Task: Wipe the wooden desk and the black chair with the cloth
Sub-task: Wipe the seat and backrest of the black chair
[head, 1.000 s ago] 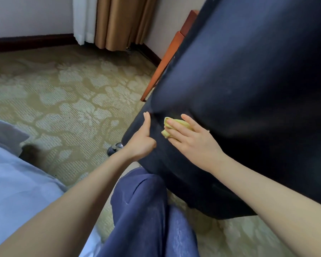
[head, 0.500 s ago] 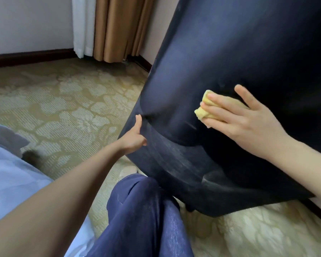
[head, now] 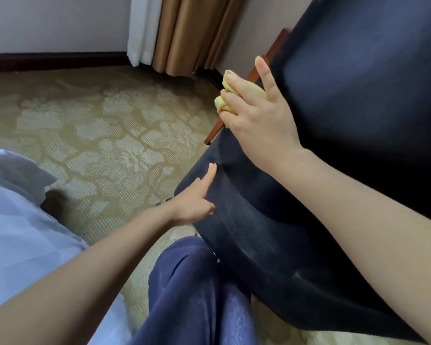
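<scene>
Up to the left edge of the black chair (head: 358,108) has swept the right hand (head: 256,115), fingers curled round the bunched yellow cloth (head: 230,95), so another stroke across the chair looks done. Lower down, the left hand (head: 194,197) now steadies the chair's side with straighter, relaxed fingers

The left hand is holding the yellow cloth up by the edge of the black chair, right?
Not quite. It is the right hand that holds the yellow cloth up by the edge of the black chair, as the head view shows. The left hand only touches the chair lower down.
</scene>
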